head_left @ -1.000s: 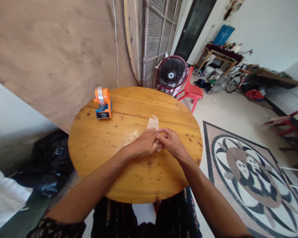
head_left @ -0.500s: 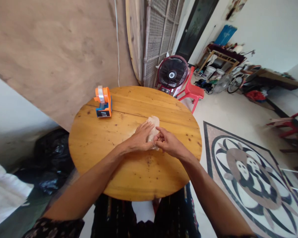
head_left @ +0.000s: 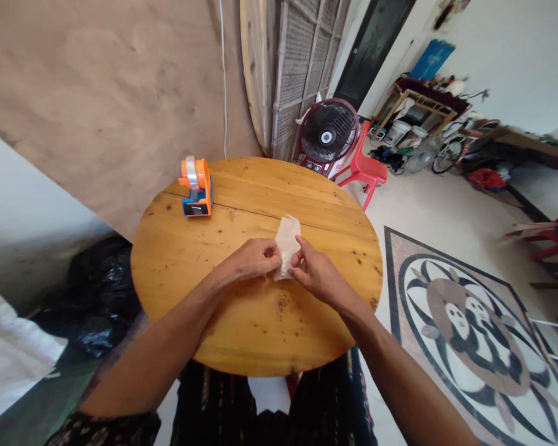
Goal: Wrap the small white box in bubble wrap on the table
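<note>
Pale sheet [head_left: 286, 241] partly hidden by right hand [head_left: 314, 265].

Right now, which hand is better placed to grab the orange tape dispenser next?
Probably the left hand: it is nearer the tape dispenser; the right hand is farther off, at the right edge of the pale sheet.

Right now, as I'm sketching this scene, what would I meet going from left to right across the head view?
Black plastic → orange-and-blue tape dispenser → left hand → pale sheet → right hand → panda floor design.
</note>
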